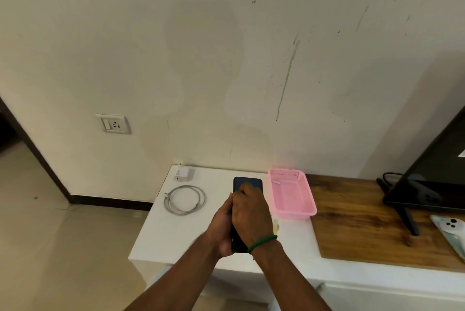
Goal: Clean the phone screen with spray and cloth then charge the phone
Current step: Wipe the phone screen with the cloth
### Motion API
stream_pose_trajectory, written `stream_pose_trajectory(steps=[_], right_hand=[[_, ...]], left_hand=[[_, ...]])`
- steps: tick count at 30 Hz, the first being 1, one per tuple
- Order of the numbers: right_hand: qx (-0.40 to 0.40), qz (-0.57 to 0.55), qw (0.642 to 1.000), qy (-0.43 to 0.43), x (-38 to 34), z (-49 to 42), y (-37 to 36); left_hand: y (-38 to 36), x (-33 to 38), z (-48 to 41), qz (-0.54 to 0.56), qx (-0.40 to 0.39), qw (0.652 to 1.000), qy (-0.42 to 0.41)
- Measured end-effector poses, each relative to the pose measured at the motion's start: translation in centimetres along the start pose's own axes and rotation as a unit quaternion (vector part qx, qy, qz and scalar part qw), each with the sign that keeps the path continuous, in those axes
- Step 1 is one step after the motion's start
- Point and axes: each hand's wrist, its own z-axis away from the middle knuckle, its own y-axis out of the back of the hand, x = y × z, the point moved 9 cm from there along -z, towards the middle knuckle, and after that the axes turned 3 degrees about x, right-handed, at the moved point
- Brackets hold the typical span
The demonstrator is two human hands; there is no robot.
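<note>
Evidently the phone (247,183) is off the white counter (161,242), held over its middle between the coiled cable (185,200) near the left edge and the pink basket (292,195). The left hand (221,225) wraps the phone's left long edge, fingers curled round it. The right hand (251,212) lies over the screen with fingers bent; whether a cloth sits under them I cannot tell. I judge the phone light, rigid and slick, its glass fragile, so the narrow side edges are the place to grip, leaving the screen free. The adapter (182,173) rests at the counter's far left corner.
</note>
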Motion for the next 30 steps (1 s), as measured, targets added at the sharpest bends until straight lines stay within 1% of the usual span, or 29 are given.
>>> stream_pose_trajectory(steps=[6,11,14,18,23,26,30], right_hand=[[-0.008,-0.003,1.000,-0.008,0.5,0.2,-0.1],[0.017,0.012,0.999,-0.039,3.1,-1.4,1.7],[0.035,-0.002,0.997,-0.068,4.7,-2.0,2.7],[0.034,0.001,0.996,-0.082,5.3,-1.8,2.8],[0.038,0.010,0.996,-0.074,5.0,-1.8,2.7],[0.039,0.011,0.998,-0.053,3.8,-1.6,2.4],[0.022,0.019,0.999,-0.026,1.8,-0.9,1.6]], left_hand=[[0.5,-0.6,-0.4,0.011,-0.007,1.000,0.015],[2.1,-0.1,-1.1,-0.054,0.039,0.998,0.008],[2.6,0.2,-1.5,-0.072,0.043,0.996,-0.007],[2.8,0.0,-1.6,-0.074,0.043,0.996,-0.006],[2.9,-0.2,-2.0,-0.072,0.053,0.996,-0.004],[2.6,-0.2,-1.9,-0.063,0.047,0.997,0.009],[1.6,-0.2,-1.6,-0.029,0.025,0.999,0.016]])
